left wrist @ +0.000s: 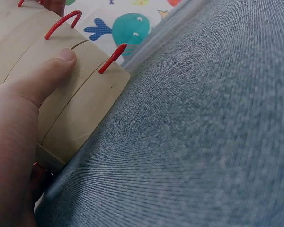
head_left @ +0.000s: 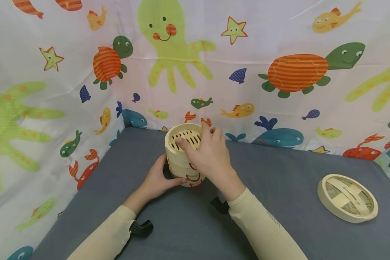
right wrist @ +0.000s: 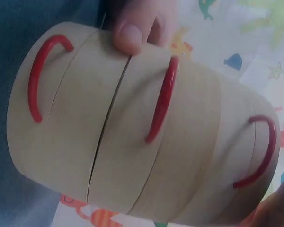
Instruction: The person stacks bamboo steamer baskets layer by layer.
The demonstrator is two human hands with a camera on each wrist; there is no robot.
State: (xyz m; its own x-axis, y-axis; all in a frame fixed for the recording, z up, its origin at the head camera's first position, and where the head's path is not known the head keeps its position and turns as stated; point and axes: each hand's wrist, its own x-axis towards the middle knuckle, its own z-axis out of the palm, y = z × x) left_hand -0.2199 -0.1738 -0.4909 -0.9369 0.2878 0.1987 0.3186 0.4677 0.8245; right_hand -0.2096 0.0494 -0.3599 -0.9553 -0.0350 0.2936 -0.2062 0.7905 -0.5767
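A stack of small bamboo steamer baskets [head_left: 177,159] with a slatted top stands on the grey table. Red loop handles [right wrist: 162,101] line one side, one above another. My left hand [head_left: 154,180] grips the lower part from the left, its thumb [left wrist: 57,71] lying across the lower tiers. On the right, my right hand [head_left: 212,157] holds the top basket, thumb over the near rim and fingers at the far side. In the right wrist view a thin dark seam shows between two of the tiers. The left hand's other fingers are mostly hidden behind the stack.
A round bamboo lid [head_left: 323,196] with a strap handle lies on the grey cloth [head_left: 273,216] at the right. Behind the table and along its left side hangs a white curtain [head_left: 195,86] printed with sea animals.
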